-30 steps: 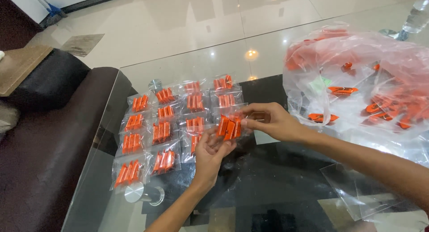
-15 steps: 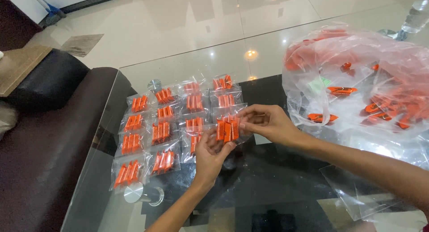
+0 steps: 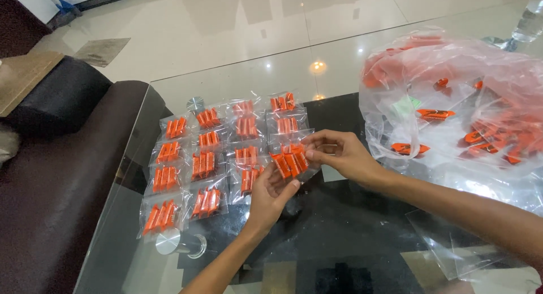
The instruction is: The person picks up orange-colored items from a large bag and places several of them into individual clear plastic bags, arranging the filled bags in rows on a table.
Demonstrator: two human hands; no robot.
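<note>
A small clear packet of orange pieces (image 3: 290,162) is held between both hands above the glass table (image 3: 271,82). My left hand (image 3: 270,198) supports it from below with the fingers at its lower edge. My right hand (image 3: 339,154) pinches its right upper edge. Just left of the hands, several matching packets (image 3: 206,152) lie flat in neat rows on the glass. The held packet sits at the lower right end of those rows, tilted a little.
A large clear plastic bag (image 3: 458,101) holding many loose orange pieces fills the right side. Empty clear sleeves (image 3: 452,249) lie at the lower right. A dark sofa (image 3: 51,181) adjoins the table's left edge. Round metal table fittings (image 3: 168,241) sit under the glass.
The held packet has tilted and dropped slightly toward the rows. My left hand's fingers have spread under it, and the view has shifted a little.
</note>
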